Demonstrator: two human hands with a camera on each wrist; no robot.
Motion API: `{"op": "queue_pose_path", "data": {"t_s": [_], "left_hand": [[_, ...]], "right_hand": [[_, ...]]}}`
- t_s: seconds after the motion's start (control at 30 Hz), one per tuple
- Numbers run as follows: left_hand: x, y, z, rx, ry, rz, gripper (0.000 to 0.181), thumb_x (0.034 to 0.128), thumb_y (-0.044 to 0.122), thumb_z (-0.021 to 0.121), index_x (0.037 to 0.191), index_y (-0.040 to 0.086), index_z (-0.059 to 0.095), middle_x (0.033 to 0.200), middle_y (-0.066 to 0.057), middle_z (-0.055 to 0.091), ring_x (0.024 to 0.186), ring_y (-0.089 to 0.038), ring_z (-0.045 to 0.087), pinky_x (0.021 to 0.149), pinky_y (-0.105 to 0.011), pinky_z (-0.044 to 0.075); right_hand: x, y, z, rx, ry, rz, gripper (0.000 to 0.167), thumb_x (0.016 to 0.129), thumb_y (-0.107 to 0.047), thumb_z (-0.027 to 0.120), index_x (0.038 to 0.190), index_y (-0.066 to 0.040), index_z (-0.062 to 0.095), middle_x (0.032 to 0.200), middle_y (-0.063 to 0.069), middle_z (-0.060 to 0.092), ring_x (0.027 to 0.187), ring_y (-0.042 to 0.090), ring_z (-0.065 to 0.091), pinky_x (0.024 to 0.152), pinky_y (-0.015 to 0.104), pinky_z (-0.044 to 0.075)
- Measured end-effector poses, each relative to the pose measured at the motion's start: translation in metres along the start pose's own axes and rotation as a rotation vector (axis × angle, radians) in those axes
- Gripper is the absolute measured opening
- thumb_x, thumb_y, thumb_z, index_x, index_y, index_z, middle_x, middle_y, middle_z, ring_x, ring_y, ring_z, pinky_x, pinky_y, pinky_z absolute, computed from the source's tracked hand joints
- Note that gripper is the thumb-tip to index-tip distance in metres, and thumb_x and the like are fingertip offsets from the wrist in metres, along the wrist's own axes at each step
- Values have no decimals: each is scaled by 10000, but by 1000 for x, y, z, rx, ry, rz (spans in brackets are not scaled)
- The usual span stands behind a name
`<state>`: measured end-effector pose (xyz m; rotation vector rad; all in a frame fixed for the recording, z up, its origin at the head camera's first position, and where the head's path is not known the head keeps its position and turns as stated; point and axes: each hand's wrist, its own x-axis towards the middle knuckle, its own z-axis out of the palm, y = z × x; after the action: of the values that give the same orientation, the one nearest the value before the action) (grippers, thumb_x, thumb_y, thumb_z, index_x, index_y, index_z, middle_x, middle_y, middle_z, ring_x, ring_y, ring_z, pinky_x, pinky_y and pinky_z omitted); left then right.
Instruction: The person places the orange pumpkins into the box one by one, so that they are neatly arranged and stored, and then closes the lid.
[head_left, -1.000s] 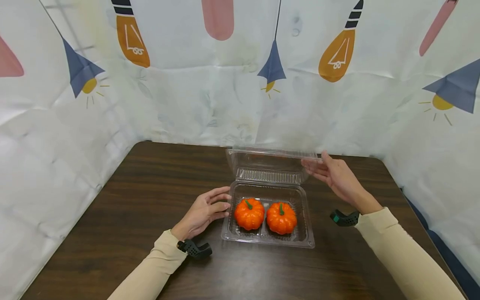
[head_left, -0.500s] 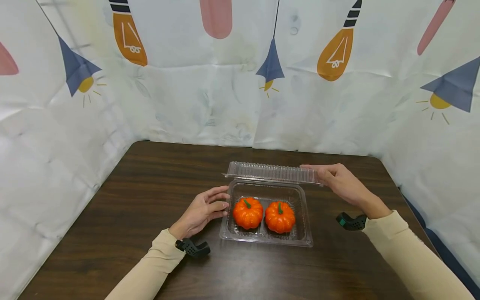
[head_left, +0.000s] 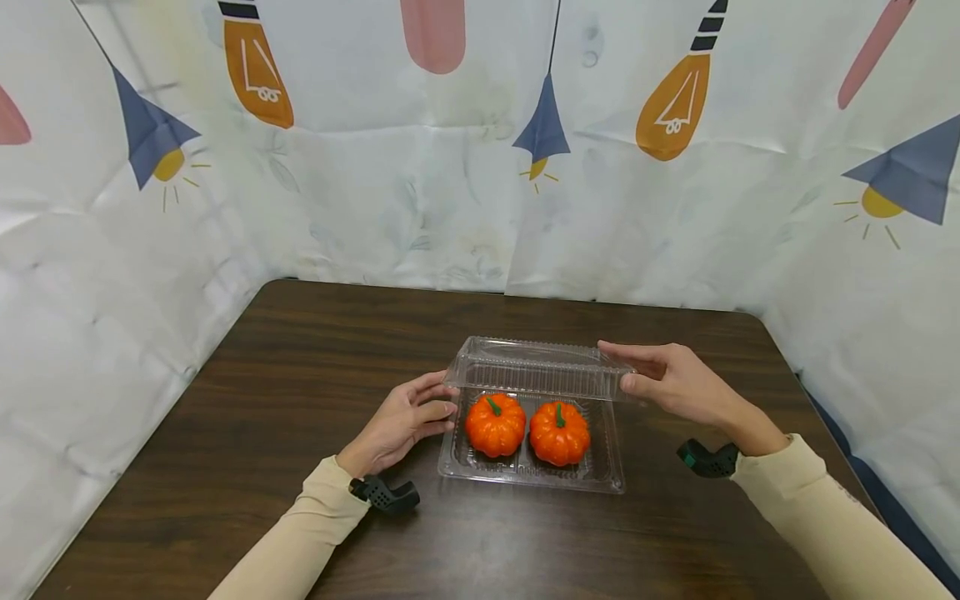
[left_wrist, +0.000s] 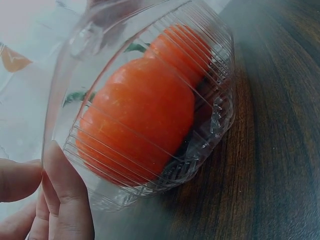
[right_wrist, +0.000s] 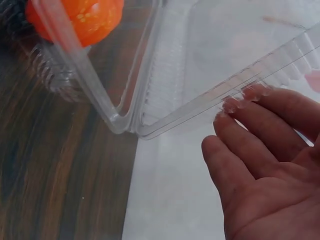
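Two small orange pumpkins, the left one [head_left: 495, 427] and the right one [head_left: 559, 435], sit side by side in the base of a clear plastic clamshell container [head_left: 534, 483]. Its hinged lid [head_left: 534, 379] slants above the back part of the base, its front edge raised. At the container's left side, my left hand [head_left: 397, 425] pinches the rim between thumb and fingers, as the left wrist view shows. My right hand [head_left: 682, 387] holds the lid's right end, thumb by the front edge. In the right wrist view its fingertips [right_wrist: 227, 107] touch the lid's outer face; the thumb is out of sight.
The container stands on a dark wood-grain table [head_left: 315, 358]. Behind and beside the table hangs a white cloth [head_left: 360, 200] printed with lamps and bulbs. A dark band with a camera mount [head_left: 708, 458] sits on each wrist.
The lid has swung forward and down from nearly upright to a slant over the base, with my right hand moving along. My left hand and the pumpkins have stayed in place.
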<state>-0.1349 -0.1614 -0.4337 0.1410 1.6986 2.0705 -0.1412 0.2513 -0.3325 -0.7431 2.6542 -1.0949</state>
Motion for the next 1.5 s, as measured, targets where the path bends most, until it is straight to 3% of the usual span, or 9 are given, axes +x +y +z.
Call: {"op": "queue_pose_path", "data": {"t_s": [0.1,0.23,0.33,0.7,1.0,1.23,1.5], "left_hand": [[0,1,1,4,-5,4,677,1009,30,618,1598,2,286,1261,-11,570,985,-90,666,876,-253,626],[1,2,3,1,-18,9,650,1006,24,620,1588,24,332,1306,-20,572,986,-105,672,875,-255,627],[1,2,3,11,-18,9,649,1002,28,626,1585,32,341,1356,-39,551,1022,-115,675,877,-254,626],[2,1,0,51,-13,15,636,990,70,645,1566,37,376,1367,-73,544,1056,-130,665,879,-269,626],[2,0,-2,59,0,5,623,1003,87,651,1566,51,387,1354,-94,527,1054,-108,656,905,-249,615],[2,0,-2,36,-10,12,634,1003,85,656,1571,42,378,1342,-74,533,1058,-121,666,929,-263,612],[1,-1,-3,42,-10,11,634,1006,64,641,1579,44,370,1335,-48,538,1040,-98,656,913,-241,607]], "right_hand": [[-3,-1,3,-67,14,-4,556,1008,-312,678,1533,-235,514,1561,28,545,1430,289,532,1054,275,539],[-7,-4,9,-158,41,-15,609,977,-332,718,1536,-205,513,1553,39,553,1408,311,561,1046,520,551],[-10,-5,13,-214,56,-49,646,954,-341,745,1536,-182,514,1551,67,552,1384,327,583,1051,584,530],[-16,-1,24,-372,35,-179,757,909,-392,784,1566,-182,470,1606,96,487,1319,293,641,1010,545,563],[-20,4,33,-472,59,-282,777,905,-421,780,1549,-104,482,1586,159,499,1316,323,637,978,517,584],[-24,9,42,-496,90,-328,825,906,-465,772,1595,-185,416,1588,153,497,1315,329,638,952,503,599],[-28,13,50,-507,112,-358,848,870,-462,808,1561,-111,464,1591,149,492,1347,336,606,979,488,592]]}}
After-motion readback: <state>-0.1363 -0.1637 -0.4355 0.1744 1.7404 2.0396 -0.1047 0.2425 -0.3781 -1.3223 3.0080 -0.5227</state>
